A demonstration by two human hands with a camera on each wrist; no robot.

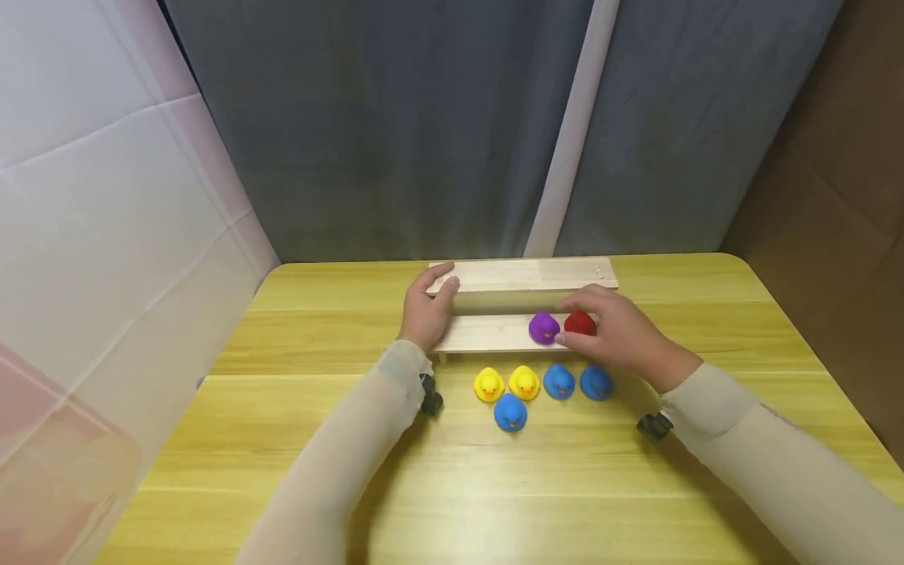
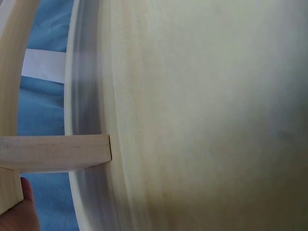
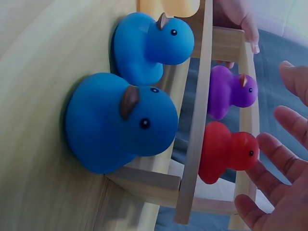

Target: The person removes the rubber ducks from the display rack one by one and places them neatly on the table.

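A two-tier wooden rack (image 1: 487, 335) stands toward the back of the table. My left hand (image 1: 424, 314) grips its left end, thumb and fingers around the end of the upper board. On the lower board sit a purple rubber duck (image 1: 544, 328) and, to its right, a red rubber duck (image 3: 216, 149). My right hand (image 1: 617, 329) is at the rack's right side with fingers spread, fingertips right by the red duck's head in the right wrist view. Its palm holds nothing.
In front of the rack are two yellow ducks (image 1: 489, 384) and two blue ducks (image 1: 559, 381) in a row, with another blue duck (image 1: 511, 413) nearer me. A grey curtain (image 1: 395, 141) hangs behind the wooden table (image 1: 282, 439).
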